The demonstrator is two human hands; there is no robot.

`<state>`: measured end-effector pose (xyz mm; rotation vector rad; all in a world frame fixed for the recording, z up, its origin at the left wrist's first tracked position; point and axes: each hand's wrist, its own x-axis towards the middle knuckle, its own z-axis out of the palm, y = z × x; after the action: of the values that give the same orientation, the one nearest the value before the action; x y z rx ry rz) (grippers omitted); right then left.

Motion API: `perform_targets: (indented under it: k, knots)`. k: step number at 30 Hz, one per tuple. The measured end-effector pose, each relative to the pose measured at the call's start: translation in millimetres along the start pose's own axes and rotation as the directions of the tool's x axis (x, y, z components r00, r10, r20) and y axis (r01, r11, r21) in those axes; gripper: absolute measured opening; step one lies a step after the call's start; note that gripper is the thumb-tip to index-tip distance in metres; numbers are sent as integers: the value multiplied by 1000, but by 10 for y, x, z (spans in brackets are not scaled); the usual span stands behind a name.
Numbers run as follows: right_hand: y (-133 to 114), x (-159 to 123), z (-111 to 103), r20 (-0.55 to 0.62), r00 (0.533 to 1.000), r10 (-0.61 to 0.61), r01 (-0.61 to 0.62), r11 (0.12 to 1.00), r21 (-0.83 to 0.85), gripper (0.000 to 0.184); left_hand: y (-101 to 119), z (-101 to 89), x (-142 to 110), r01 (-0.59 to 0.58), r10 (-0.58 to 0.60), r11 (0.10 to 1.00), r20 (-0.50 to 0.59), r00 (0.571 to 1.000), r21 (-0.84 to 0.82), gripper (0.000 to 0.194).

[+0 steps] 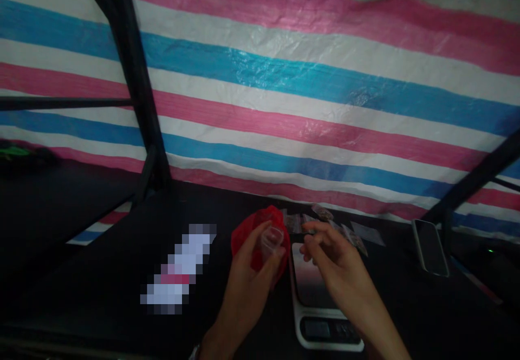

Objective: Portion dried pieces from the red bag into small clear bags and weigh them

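Note:
My left hand [248,273] is closed around a small clear plastic bag [271,240], held upright in front of a red plastic bag [247,229] on the dark table. My right hand [331,254] hovers just right of it, above the platform of a white digital kitchen scale [312,295]. Its fingers are curled and pinched together toward the clear bag; what they hold, if anything, is too small to make out. Several small clear packets [349,234] lie in a row behind the scale.
A phone [430,247] lies at the right on the dark table [105,295]. A blurred-out white and pink item [179,270] lies left of the hands. A striped pink, blue and white tarp [309,94] hangs behind. A black frame post [134,78] stands at the left.

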<state>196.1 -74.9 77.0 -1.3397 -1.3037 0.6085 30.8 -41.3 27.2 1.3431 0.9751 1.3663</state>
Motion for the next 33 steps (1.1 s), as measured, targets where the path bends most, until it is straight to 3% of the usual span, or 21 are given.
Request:
perform_targets:
  k: [3,5,8,10,14,17,21,23,29,33]
  knots:
    - [165,86,77,19,999,-45,48,982,-184,15,133,-87,64,125,-146,973,-95,985,-196,52]
    - [288,131,168,93,991,-94,118,942,-313,14,180,-146,69,182,-192,967,-37,981,-177,47]
    - [437,152,298,195,972,-130,203,880,-428,30,158,-211,18,207,-217,975,133,967,81,29]
    - [500,148,346,224,966,-130,223,858,-462,39,93,-252,-22,197,-248,944,177,952,264,24]
    - [504,171,376,228,968,-105,214,820,-531,29,-81,-377,-27,177,-214,855,21,977,487,22]
    - [418,213,434,277,959,53,150,734,-662,18,-192,-476,-5,163,-182,765,-33,983,623,33]
    - [338,217,531,336,927,166,151,655,-740,27,-308,-531,-27,187,-168,671,-99,981,718,49]
    - [361,191,541,356,919,171,148,686,-713,33,-350,-532,-38,198,-173,649,-111,979,735,49]
    - [585,163,474,347,923,164,30,870,-491,56,-328,-506,4,88,-172,580,16,985,810,35]
    - [616,197,494,289,954,76,22,947,-320,40,-330,-465,36,59,-134,549,19,991,834,30]
